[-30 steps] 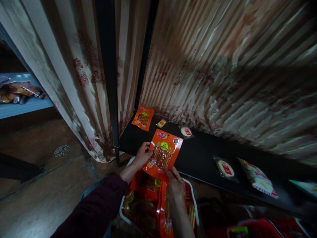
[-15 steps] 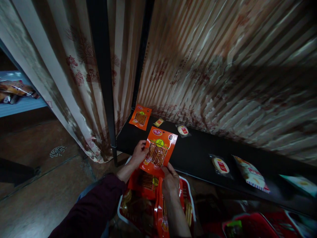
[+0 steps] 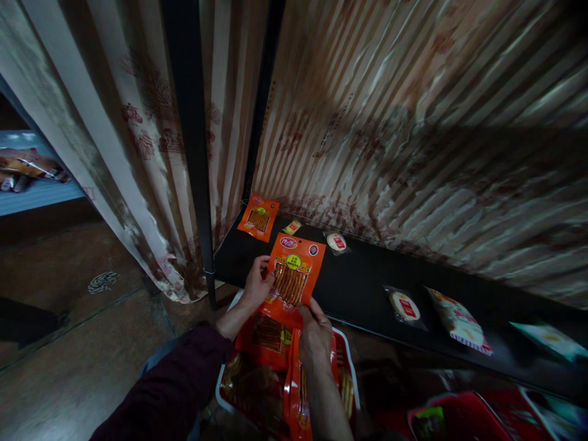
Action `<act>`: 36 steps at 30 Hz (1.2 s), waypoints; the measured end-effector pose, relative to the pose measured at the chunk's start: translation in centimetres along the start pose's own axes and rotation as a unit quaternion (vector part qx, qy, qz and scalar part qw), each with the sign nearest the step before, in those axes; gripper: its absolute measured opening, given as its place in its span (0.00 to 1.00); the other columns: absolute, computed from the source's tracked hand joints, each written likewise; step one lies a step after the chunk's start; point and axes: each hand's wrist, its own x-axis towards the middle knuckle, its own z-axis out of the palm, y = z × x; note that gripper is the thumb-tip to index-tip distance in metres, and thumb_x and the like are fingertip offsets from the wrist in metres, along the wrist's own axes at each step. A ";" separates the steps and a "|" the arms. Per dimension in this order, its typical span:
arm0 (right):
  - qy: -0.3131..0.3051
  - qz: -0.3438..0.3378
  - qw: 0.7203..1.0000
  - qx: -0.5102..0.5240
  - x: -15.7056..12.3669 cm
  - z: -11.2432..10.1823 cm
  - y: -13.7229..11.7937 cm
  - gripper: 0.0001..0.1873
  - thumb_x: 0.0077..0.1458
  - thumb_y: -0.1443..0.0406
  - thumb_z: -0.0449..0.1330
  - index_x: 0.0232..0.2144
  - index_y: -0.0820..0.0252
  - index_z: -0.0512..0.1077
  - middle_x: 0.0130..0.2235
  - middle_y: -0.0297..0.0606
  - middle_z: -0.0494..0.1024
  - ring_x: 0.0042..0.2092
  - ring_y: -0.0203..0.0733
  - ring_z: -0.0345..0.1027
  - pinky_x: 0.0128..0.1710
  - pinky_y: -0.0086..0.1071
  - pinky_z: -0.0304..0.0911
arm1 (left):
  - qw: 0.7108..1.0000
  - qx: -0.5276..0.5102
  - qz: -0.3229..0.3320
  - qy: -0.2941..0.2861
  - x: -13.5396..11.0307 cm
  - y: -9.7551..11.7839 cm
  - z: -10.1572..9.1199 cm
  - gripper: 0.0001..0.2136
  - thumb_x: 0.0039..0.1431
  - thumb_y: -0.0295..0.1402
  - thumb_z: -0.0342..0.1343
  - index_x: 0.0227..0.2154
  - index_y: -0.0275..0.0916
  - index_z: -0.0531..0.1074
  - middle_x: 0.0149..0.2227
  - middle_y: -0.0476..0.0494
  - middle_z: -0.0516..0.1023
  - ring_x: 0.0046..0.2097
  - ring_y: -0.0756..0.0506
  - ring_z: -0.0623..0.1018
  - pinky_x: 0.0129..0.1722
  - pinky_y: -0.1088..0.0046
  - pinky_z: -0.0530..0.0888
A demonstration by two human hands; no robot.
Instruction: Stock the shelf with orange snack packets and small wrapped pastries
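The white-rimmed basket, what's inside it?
Orange snack packets are in the basket, with dim yellowish food at the sides. The held packet and right hand cover part, and the packets hide the bottom.

Dim light — pleated, printed curtains (image 3: 390,67) behind black shelf (image 3: 353,288) — dark post (image 3: 188,122), brown tiled floor (image 3: 105,337).

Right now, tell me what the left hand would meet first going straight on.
The held orange snack packet first; past it, perhaps the small yellow packet on the black shelf, though depth is unclear.
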 end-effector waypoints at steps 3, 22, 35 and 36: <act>0.016 0.006 1.000 0.013 -0.1 0.6 -0.2 0.22 0.33 0.64 0.66 0.37 0.57 0.78 0.35 0.32 0.82 0.43 0.47 0.74 0.45 0.36 0.68 | 1.000 -0.008 -0.008 0.007 0.1 -0.1 0.0 0.19 0.51 0.22 0.51 0.47 0.39 0.63 0.39 0.46 0.70 0.35 0.51 0.72 0.39 0.74 0.69; -0.035 -0.007 0.999 -0.007 1.2 2.0 0.4 0.26 0.36 0.62 0.66 0.43 0.59 0.77 0.39 0.36 0.82 0.44 0.49 0.75 0.43 0.37 0.70 | 0.997 0.046 0.031 0.060 0.8 0.2 -0.6 0.14 0.46 0.18 0.51 0.36 0.40 0.72 0.41 0.45 0.70 0.45 0.47 0.71 0.50 0.68 0.68; -0.025 -0.011 0.999 -0.023 3.8 3.2 2.7 0.26 0.33 0.62 0.67 0.41 0.59 0.78 0.37 0.35 0.82 0.42 0.47 0.75 0.41 0.36 0.71 | 0.990 0.080 -0.061 0.103 1.9 -0.2 -1.7 0.12 0.47 0.20 0.52 0.33 0.41 0.73 0.39 0.47 0.70 0.39 0.48 0.72 0.47 0.70 0.69; -0.028 -0.007 0.999 -0.025 3.9 3.3 2.7 0.27 0.33 0.62 0.67 0.42 0.59 0.78 0.36 0.35 0.83 0.41 0.46 0.75 0.40 0.36 0.72 | 0.988 0.092 -0.068 0.103 1.9 0.0 -1.8 0.12 0.47 0.19 0.52 0.33 0.41 0.73 0.39 0.47 0.70 0.39 0.48 0.72 0.47 0.70 0.68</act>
